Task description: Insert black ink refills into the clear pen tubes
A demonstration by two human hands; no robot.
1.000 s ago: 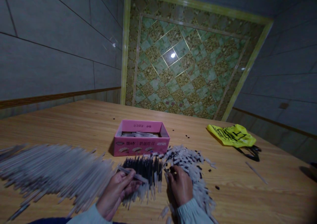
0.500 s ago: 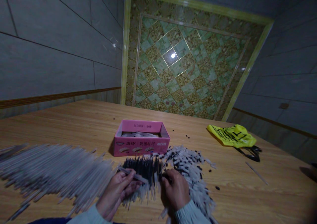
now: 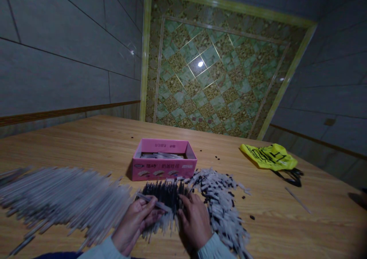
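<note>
With our left hand (image 3: 134, 222) pinching one thin tube (image 3: 153, 202) in front of the pink box (image 3: 164, 163), our loosely curled right hand (image 3: 195, 222) fingers the dark-tipped bundle (image 3: 166, 193), seemingly mid-assembly, needing a careful pick.

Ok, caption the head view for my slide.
Left hand holds a thin tube; right hand touches dark-tipped tubes before a pink box.

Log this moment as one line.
left hand: holds thin tube | right hand: fingertips on dark refill row | pink box: behind
</note>
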